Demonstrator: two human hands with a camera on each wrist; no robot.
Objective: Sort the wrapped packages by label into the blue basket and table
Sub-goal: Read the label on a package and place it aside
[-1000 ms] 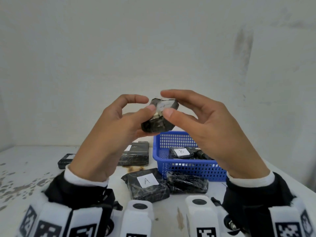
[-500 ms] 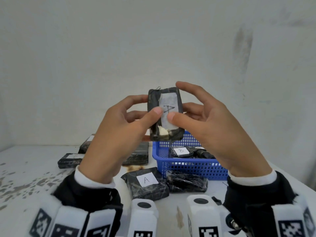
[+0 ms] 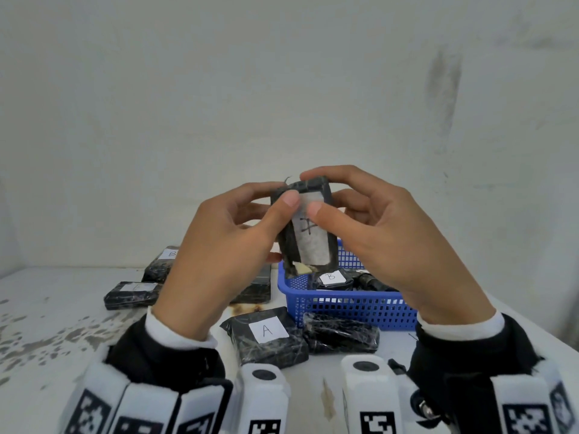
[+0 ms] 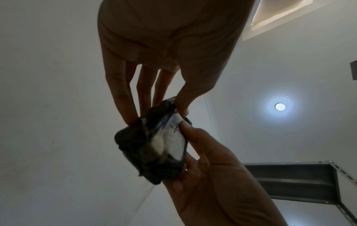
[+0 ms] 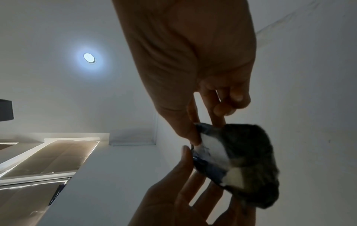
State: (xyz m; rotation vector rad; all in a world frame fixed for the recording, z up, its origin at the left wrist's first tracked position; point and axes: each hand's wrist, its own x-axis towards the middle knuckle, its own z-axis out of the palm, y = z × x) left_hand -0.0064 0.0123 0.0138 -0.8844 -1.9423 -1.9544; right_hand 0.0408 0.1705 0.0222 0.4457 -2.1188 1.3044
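I hold a black wrapped package upright in the air with both hands, its white label marked A facing me. My left hand pinches its upper left edge with the thumb on the front. My right hand pinches the top, thumb on the label and index finger over the upper edge. The left wrist view shows the package and the right wrist view shows the package between both hands. Below stands the blue basket, with a package labelled B inside.
On the white table lie a package labelled A, one with no label showing, a flat one at the left and one marked B behind it. Another package is partly hidden by my left hand.
The package has turned from tilted to upright with its label towards me. Both thumbs have slid up to the top of the label, and the package sits slightly lower.
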